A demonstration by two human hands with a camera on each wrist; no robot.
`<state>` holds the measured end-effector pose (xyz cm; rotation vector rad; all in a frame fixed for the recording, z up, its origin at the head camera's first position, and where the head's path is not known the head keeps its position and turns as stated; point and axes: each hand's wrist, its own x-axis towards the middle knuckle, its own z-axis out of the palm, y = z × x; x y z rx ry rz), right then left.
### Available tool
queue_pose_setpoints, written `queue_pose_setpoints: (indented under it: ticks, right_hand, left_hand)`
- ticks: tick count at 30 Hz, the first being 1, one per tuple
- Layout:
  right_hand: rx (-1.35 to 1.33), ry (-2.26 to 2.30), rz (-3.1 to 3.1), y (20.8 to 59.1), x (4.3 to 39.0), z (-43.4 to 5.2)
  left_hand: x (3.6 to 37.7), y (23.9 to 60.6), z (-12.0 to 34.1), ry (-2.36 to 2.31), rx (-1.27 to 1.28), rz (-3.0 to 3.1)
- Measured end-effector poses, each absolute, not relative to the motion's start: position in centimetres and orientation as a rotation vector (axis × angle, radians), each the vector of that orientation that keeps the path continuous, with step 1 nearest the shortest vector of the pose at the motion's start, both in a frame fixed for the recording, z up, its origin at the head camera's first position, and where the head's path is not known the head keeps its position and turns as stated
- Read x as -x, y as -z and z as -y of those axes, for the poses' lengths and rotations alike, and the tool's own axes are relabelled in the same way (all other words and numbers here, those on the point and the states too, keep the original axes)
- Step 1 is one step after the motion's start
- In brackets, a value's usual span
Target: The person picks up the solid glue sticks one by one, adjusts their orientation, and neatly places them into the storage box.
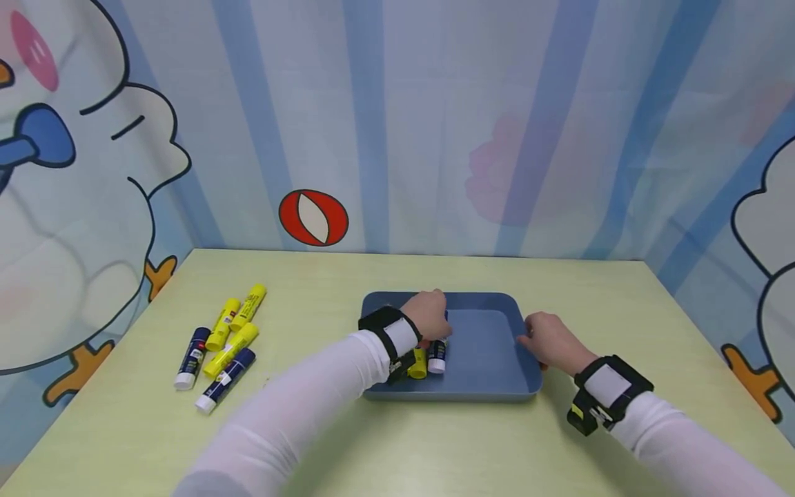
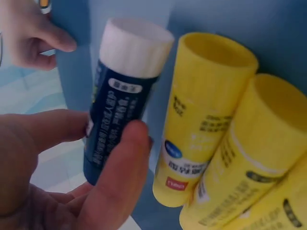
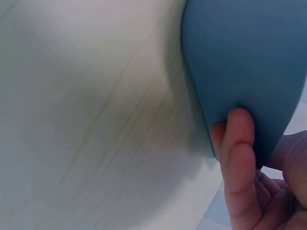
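Note:
In the head view my left hand [image 1: 427, 315] is over the left half of a blue-grey tray [image 1: 491, 348]. Its thumb and fingers pinch a navy glue stick [image 2: 117, 112] with a white end, seen close up in the left wrist view. Several yellow glue sticks [image 2: 204, 120] lie side by side in the tray, right beside the navy one. At the tray's right side, my right hand [image 1: 555, 342] holds the rim. The right wrist view has its fingers against the tray's outer wall [image 3: 244, 57], with the thumb over the edge, partly hidden.
On the left of the pale table [image 1: 323, 304] lies a loose group of glue sticks: a few yellow ones [image 1: 232, 350] and two navy ones [image 1: 226, 380] with white ends. A printed curtain [image 1: 416, 138] stands behind the table's back edge.

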<state>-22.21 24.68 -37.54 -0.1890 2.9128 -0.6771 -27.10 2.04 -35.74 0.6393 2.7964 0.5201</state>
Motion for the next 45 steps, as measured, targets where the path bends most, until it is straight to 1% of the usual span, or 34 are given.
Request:
queue_pose_setpoints:
  ticks: [4, 12, 23, 33, 36, 39, 45]
  right_hand:
    - [0.176, 0.672, -2.91, 37.6, 22.2, -24.7]
    - [0.177, 0.671, -2.907, 37.5, 22.1, -24.7]
    - [0.215, 0.665, -2.912, 37.4, 22.0, -24.7]
    - [0.208, 0.668, -2.908, 37.4, 21.9, -24.7]
    - [0.198, 0.663, -2.909, 37.5, 21.9, -24.7]
    - [0.203, 0.668, -2.907, 37.5, 21.8, -24.6]
    - [0.235, 0.681, -2.921, 37.3, 21.9, -24.8]
  left_hand:
    - [27.4, 36.4, -2.8, -0.395, -0.683, -2.831]
    - [27.4, 37.2, -3.4, -0.321, -0.734, -2.91]
    - [26.0, 35.9, -3.3, -0.205, -0.726, -2.966]
    - [26.8, 36.3, -2.9, -0.23, -0.723, -2.92]
    - [26.9, 36.1, -2.1, -0.316, -0.711, -2.903]
    - [26.4, 34.9, -0.5, -0.494, -0.743, -2.862]
    - [24.2, 32.5, 4.3, -0.867, -0.865, -2.734]
